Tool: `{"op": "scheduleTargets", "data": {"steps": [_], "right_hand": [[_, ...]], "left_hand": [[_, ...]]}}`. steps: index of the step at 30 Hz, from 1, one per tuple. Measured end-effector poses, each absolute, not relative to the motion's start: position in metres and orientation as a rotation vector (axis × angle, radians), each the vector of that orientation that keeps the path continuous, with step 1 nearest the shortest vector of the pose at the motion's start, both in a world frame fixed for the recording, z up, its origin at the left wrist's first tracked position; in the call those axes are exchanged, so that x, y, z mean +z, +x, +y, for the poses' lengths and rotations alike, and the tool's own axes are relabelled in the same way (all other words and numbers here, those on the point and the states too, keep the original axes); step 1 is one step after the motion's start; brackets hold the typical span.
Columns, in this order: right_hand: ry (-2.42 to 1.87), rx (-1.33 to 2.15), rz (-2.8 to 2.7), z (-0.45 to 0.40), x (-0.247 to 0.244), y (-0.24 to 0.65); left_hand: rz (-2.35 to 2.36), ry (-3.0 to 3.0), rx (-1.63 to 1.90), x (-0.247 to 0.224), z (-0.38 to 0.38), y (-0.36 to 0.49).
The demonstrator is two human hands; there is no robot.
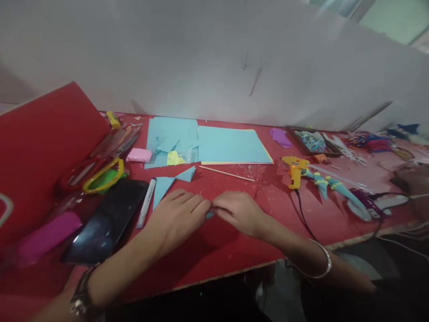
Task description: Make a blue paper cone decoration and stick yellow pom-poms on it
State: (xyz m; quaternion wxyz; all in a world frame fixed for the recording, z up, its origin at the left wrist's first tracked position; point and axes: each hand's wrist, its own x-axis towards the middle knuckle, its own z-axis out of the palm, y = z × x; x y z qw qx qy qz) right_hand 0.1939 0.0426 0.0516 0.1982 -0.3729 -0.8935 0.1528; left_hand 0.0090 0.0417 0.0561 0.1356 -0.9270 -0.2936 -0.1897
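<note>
Over the red table [214, 250], my left hand [181, 214] and my right hand [239, 212] meet with fingers curled and fingertips together. Between them shows a small bit of blue paper [209, 215], pinched by both; most of it is hidden behind my fingers. Cut blue paper triangles [163, 188] lie just beyond my left hand, beside a white marker [146, 203]. A thin wooden stick [227, 173] rests a little beyond both hands.
Blue sheets [233, 145] lie against the wall. To the left are a black phone [107, 223], yellow-handled scissors [103, 175] and a pink block [139, 155]. A yellow glue gun [295, 171] with a cord, a tray of scraps [315, 142] and another person's hand [414, 183] are to the right.
</note>
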Motion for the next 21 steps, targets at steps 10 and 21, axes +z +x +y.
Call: {"op": "scheduleTargets", "data": {"steps": [10, 21], "right_hand": [[-1.069, 0.953, -2.113, 0.047, 0.072, 0.187], [-1.227, 0.885, -2.056, 0.056, 0.078, 0.218]], "left_hand": [[-0.778, -2.432, -0.723, 0.066, 0.051, 0.006], [-1.156, -2.457, -0.312, 0.055, 0.060, -0.057]]}}
